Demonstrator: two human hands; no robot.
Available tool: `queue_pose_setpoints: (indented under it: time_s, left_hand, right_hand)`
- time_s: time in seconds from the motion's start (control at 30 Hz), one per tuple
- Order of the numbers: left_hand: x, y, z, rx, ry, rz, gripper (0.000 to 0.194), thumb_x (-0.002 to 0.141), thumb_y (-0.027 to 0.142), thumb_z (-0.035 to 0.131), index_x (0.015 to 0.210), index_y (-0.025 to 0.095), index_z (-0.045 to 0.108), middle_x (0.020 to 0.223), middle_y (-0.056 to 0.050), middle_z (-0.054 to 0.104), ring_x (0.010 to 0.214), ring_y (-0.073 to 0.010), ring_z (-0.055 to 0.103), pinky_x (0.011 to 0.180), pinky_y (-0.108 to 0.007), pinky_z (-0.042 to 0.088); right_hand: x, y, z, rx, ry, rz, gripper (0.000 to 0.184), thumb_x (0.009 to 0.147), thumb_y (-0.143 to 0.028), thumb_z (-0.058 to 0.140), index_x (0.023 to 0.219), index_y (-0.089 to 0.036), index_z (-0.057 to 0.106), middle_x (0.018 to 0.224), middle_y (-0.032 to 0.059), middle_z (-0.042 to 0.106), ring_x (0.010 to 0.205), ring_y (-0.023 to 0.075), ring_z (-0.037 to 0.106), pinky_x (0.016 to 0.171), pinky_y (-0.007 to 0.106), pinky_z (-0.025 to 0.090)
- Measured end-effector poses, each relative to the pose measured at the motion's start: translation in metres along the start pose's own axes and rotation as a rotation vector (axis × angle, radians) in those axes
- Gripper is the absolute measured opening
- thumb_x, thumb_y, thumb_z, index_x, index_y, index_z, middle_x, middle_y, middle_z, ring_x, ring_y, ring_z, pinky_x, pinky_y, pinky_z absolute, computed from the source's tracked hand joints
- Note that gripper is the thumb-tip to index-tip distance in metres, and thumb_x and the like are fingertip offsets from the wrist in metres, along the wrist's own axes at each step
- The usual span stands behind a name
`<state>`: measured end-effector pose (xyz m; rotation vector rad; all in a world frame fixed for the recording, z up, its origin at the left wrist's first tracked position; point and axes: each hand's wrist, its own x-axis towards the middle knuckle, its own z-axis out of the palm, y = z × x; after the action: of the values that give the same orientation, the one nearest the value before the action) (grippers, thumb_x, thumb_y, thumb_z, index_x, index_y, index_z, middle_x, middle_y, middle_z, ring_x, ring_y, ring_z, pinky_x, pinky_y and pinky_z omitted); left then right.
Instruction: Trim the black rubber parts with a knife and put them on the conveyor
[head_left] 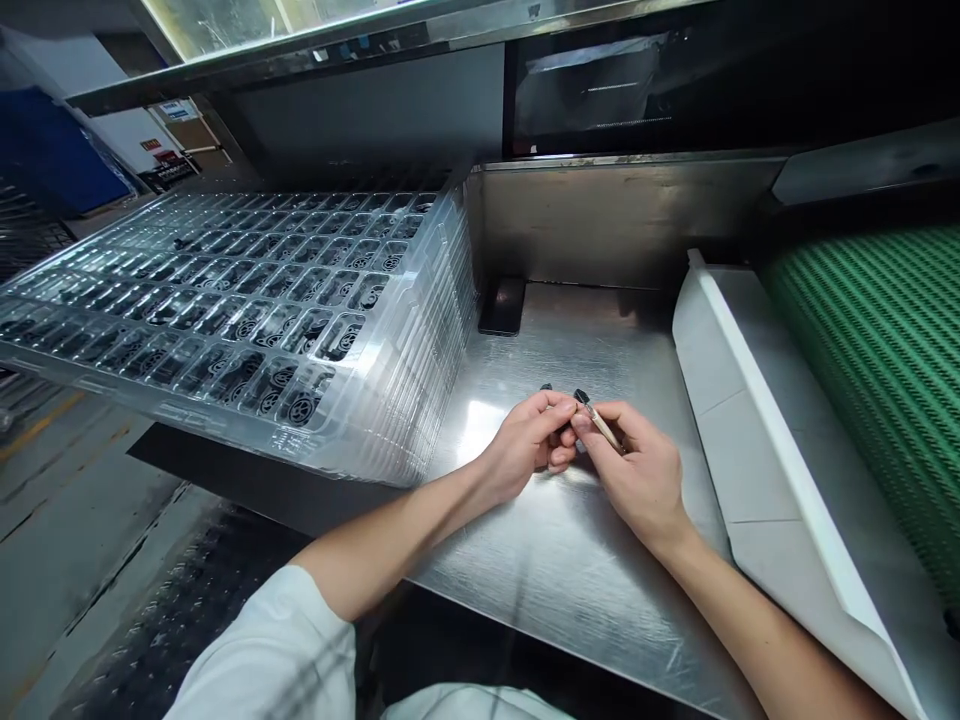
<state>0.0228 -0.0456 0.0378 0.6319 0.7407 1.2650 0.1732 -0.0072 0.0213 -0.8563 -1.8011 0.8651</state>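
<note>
Head view, looking down: a person's two bare hands meet above a brushed-metal tabletop. The right hand grips a slim, pale-handled tool, its fingers closed narrowly around the handle; the tool slants up and to the left, and its dark tip stands just beside the left fingertips. The left hand is also drawn in, fingers curled and pinched around a small dark piece, mostly hidden by the fingers, so its shape cannot be told. A pale sleeve covers the left upper arm.

To the left of the hands rises a tall stack of clear plastic trays, the top one divided into rows of pockets holding dark parts with ring patterns. Behind the hands, near the stack, a flat black rectangle like a phone lies by the metal back wall. To the right stands a white angled guard, and beyond it runs a green textured belt.
</note>
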Motion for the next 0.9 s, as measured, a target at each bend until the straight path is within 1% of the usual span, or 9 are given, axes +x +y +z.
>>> queue_pose_setpoints:
  time_s: [0.1, 0.2, 0.3, 0.37, 0.43, 0.63, 0.7, 0.8, 0.9]
  left_hand:
    - [0.002, -0.002, -0.004, -0.042, 0.073, 0.025, 0.047, 0.082, 0.050, 0.083, 0.100, 0.017, 0.055, 0.072, 0.003, 0.054, 0.051, -0.0081, 0.049, 0.044, -0.019, 0.039]
    - [0.002, -0.005, -0.006, -0.098, 0.169, 0.053, 0.045, 0.085, 0.048, 0.080, 0.104, 0.017, 0.054, 0.075, 0.002, 0.059, 0.052, -0.0101, 0.054, 0.046, -0.021, 0.045]
    - [0.002, -0.008, -0.006, -0.161, 0.243, 0.085, 0.038, 0.090, 0.042, 0.076, 0.105, 0.016, 0.052, 0.079, 0.000, 0.062, 0.055, -0.0115, 0.058, 0.048, -0.022, 0.050]
    - [0.002, -0.010, -0.004, -0.186, 0.288, 0.102, 0.031, 0.094, 0.037, 0.072, 0.104, 0.016, 0.052, 0.080, -0.001, 0.063, 0.057, -0.0119, 0.061, 0.051, -0.022, 0.053]
    - [0.003, -0.011, -0.002, -0.204, 0.321, 0.120, 0.026, 0.097, 0.035, 0.069, 0.102, 0.015, 0.052, 0.081, -0.003, 0.065, 0.060, -0.0123, 0.063, 0.056, -0.023, 0.055]
    - [0.004, -0.005, 0.001, -0.225, 0.339, 0.191, 0.020, 0.104, 0.032, 0.062, 0.099, 0.016, 0.050, 0.085, -0.008, 0.069, 0.073, -0.0162, 0.070, 0.070, -0.028, 0.061]
    - [0.003, -0.002, 0.002, -0.223, 0.337, 0.199, 0.019, 0.105, 0.031, 0.060, 0.099, 0.016, 0.050, 0.088, -0.009, 0.070, 0.076, -0.0166, 0.071, 0.073, -0.028, 0.060]
    - [0.002, 0.000, 0.003, -0.214, 0.326, 0.192, 0.022, 0.104, 0.034, 0.063, 0.101, 0.017, 0.050, 0.094, -0.011, 0.072, 0.079, -0.0176, 0.072, 0.073, -0.028, 0.059]
    - [0.002, -0.001, 0.004, -0.212, 0.348, 0.167, 0.022, 0.104, 0.033, 0.064, 0.102, 0.016, 0.051, 0.096, -0.011, 0.073, 0.077, -0.0165, 0.072, 0.073, -0.027, 0.058]
  right_hand:
    - [-0.001, 0.000, 0.001, -0.017, -0.013, -0.028, 0.011, 0.101, -0.031, 0.066, 0.102, -0.024, 0.073, 0.087, 0.0004, 0.071, 0.074, 0.0196, 0.064, 0.067, 0.029, 0.048]
    - [-0.003, -0.003, 0.002, -0.038, -0.033, -0.099, 0.009, 0.101, -0.027, 0.065, 0.103, -0.024, 0.073, 0.090, 0.0004, 0.070, 0.075, 0.0195, 0.063, 0.068, 0.029, 0.047]
    - [-0.005, -0.007, 0.003, -0.035, -0.078, -0.159, 0.011, 0.101, -0.024, 0.062, 0.105, -0.025, 0.072, 0.091, 0.0011, 0.070, 0.075, 0.0205, 0.064, 0.068, 0.030, 0.048]
    - [-0.005, -0.007, 0.003, -0.025, -0.097, -0.167, 0.013, 0.101, -0.025, 0.061, 0.106, -0.025, 0.072, 0.092, 0.0022, 0.070, 0.076, 0.0220, 0.065, 0.068, 0.031, 0.048]
    - [-0.004, -0.006, 0.003, -0.029, -0.084, -0.160, 0.012, 0.102, -0.028, 0.062, 0.106, -0.025, 0.073, 0.095, 0.0035, 0.072, 0.078, 0.0235, 0.066, 0.069, 0.033, 0.050]
    - [-0.001, -0.002, 0.002, -0.043, -0.052, -0.099, 0.016, 0.103, -0.037, 0.065, 0.105, -0.025, 0.074, 0.095, 0.0026, 0.074, 0.081, 0.0249, 0.069, 0.075, 0.034, 0.054]
    - [-0.002, -0.001, 0.003, -0.033, -0.059, -0.078, 0.017, 0.103, -0.038, 0.065, 0.108, -0.025, 0.074, 0.102, 0.0037, 0.076, 0.087, 0.0259, 0.071, 0.079, 0.035, 0.055]
    - [-0.004, 0.001, 0.005, -0.008, -0.074, -0.054, 0.019, 0.101, -0.037, 0.065, 0.112, -0.024, 0.073, 0.113, 0.0058, 0.075, 0.097, 0.0270, 0.071, 0.086, 0.038, 0.055]
    - [-0.006, 0.003, 0.008, 0.023, -0.089, -0.013, 0.021, 0.100, -0.035, 0.065, 0.117, -0.025, 0.071, 0.119, 0.0058, 0.074, 0.102, 0.0266, 0.071, 0.089, 0.039, 0.056]
